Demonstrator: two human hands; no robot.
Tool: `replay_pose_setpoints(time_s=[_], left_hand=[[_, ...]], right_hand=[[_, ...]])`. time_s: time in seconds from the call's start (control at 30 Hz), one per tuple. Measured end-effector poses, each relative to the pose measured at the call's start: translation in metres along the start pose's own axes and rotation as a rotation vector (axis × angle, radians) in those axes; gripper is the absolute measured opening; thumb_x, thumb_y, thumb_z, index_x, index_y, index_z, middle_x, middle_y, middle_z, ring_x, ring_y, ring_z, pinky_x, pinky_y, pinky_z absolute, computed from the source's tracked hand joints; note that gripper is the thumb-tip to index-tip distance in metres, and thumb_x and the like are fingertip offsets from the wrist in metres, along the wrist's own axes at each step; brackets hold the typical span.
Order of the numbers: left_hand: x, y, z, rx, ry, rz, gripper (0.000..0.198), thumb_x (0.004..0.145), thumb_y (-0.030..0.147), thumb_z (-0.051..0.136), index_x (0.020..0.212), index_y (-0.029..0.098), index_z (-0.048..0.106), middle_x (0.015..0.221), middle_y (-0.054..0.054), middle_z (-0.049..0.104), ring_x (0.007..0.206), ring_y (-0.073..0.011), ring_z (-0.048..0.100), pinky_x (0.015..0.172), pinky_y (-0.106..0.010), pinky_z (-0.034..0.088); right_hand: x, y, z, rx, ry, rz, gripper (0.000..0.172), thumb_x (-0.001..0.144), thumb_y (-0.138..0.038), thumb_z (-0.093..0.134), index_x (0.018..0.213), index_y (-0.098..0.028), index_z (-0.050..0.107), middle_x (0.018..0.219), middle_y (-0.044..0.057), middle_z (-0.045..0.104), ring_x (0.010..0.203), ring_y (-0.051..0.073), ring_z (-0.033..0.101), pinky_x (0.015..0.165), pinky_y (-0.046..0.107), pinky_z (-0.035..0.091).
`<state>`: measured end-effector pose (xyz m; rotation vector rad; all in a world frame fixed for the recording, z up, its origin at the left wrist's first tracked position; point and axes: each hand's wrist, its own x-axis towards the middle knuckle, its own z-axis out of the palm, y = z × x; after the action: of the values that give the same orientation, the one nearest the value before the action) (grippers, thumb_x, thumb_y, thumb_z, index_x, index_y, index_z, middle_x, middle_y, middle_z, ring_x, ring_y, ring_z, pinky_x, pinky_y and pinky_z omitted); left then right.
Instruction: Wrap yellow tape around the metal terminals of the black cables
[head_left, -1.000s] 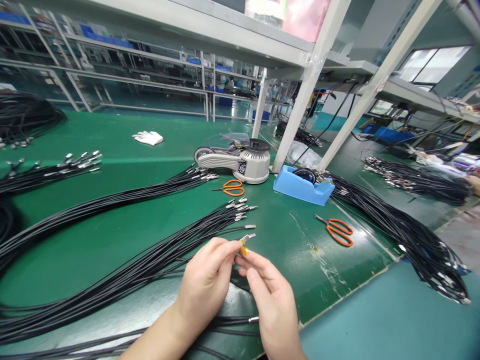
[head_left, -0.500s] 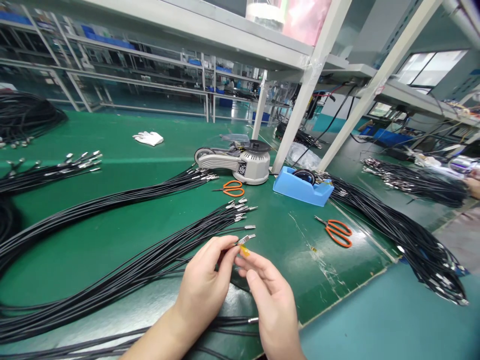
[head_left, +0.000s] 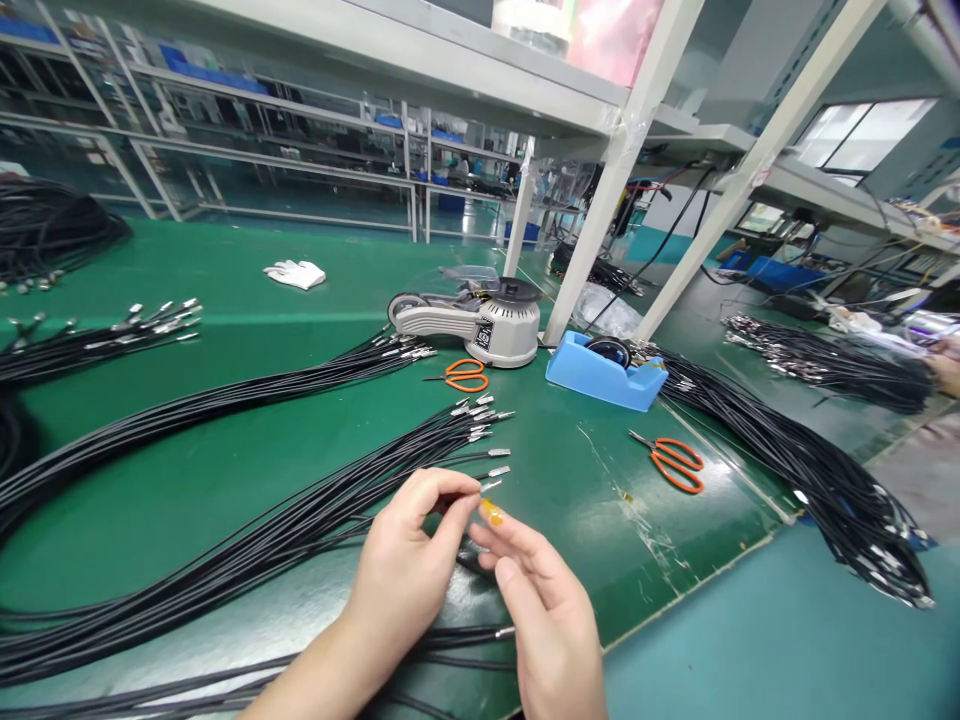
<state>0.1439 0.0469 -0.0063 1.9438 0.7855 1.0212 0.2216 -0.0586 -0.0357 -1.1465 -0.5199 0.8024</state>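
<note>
My left hand [head_left: 420, 545] is closed in a pinch on a black cable near its end. The slim metal connector tip [head_left: 491, 486] shows just beyond the fingertips, while most of that cable is hidden. Close by on the right, my right hand [head_left: 547, 600] has its thumb apart from the index finger. A small piece of amber tape [head_left: 491, 512] clings to that index fingertip, near the connector. Behind and left of the hands lies a bundle of black cables [head_left: 300, 530] with metal ends. More cables [head_left: 465, 640] run beneath my wrists.
Orange-handled scissors [head_left: 679, 465] lie to the right, with another pair [head_left: 466, 376] farther back. A blue tape dispenser [head_left: 606, 375] and a grey tape machine [head_left: 502, 330] stand near the shelf post. A white glove [head_left: 295, 274] and further cable bundles [head_left: 780, 460] lie on the green worktop.
The connector in my left hand has turned and now looks thinner. My right thumb has drawn slightly away from the index fingertip, where the amber tape shows more fully.
</note>
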Motion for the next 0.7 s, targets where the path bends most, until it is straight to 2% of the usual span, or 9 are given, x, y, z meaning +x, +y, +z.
replay_pose_setpoints(time_s=[0.07, 0.17, 0.3, 0.5, 0.7], left_hand=[[-0.002, -0.001, 0.001, 0.035, 0.04, 0.099, 0.008, 0.082, 0.017, 0.057, 0.084, 0.024, 0.061, 0.079, 0.004, 0.064, 0.075, -0.0109, 0.06, 0.069, -0.022, 0.048], [-0.004, -0.001, 0.001, 0.08, 0.062, 0.207, 0.011, 0.084, 0.013, 0.056, 0.086, 0.023, 0.058, 0.08, 0.003, 0.061, 0.078, -0.0109, 0.057, 0.071, -0.023, 0.047], [-0.005, -0.003, 0.0, 0.111, 0.062, 0.295, 0.014, 0.084, 0.008, 0.054, 0.088, 0.022, 0.057, 0.08, 0.002, 0.06, 0.079, -0.0119, 0.055, 0.071, -0.024, 0.046], [-0.004, -0.001, -0.004, 0.183, 0.049, 0.473, 0.021, 0.083, 0.002, 0.052, 0.093, 0.02, 0.058, 0.081, 0.0, 0.062, 0.078, -0.0126, 0.054, 0.071, -0.026, 0.046], [-0.003, -0.001, -0.005, 0.244, 0.053, 0.535, 0.025, 0.083, 0.002, 0.051, 0.097, 0.021, 0.059, 0.084, -0.002, 0.064, 0.079, -0.0133, 0.056, 0.072, -0.027, 0.047]], right_hand=[[-0.002, 0.001, 0.002, 0.012, -0.023, -0.007, 0.03, 0.083, -0.033, 0.061, 0.11, -0.02, 0.066, 0.113, 0.01, 0.068, 0.108, 0.023, 0.062, 0.09, 0.033, 0.052], [-0.005, -0.002, 0.009, 0.034, 0.009, -0.023, 0.03, 0.082, -0.032, 0.062, 0.11, -0.02, 0.066, 0.11, 0.01, 0.069, 0.105, 0.023, 0.063, 0.088, 0.032, 0.053], [-0.007, -0.008, 0.019, 0.089, 0.069, -0.019, 0.029, 0.079, -0.028, 0.066, 0.106, -0.02, 0.068, 0.108, 0.009, 0.07, 0.101, 0.021, 0.065, 0.086, 0.029, 0.053], [-0.006, -0.007, 0.02, 0.145, 0.062, -0.012, 0.03, 0.079, -0.026, 0.065, 0.108, -0.02, 0.068, 0.109, 0.008, 0.07, 0.101, 0.02, 0.065, 0.088, 0.029, 0.052], [-0.003, 0.0, 0.015, 0.163, 0.003, -0.008, 0.032, 0.081, -0.027, 0.064, 0.111, -0.019, 0.067, 0.114, 0.011, 0.068, 0.104, 0.025, 0.064, 0.091, 0.037, 0.052]])
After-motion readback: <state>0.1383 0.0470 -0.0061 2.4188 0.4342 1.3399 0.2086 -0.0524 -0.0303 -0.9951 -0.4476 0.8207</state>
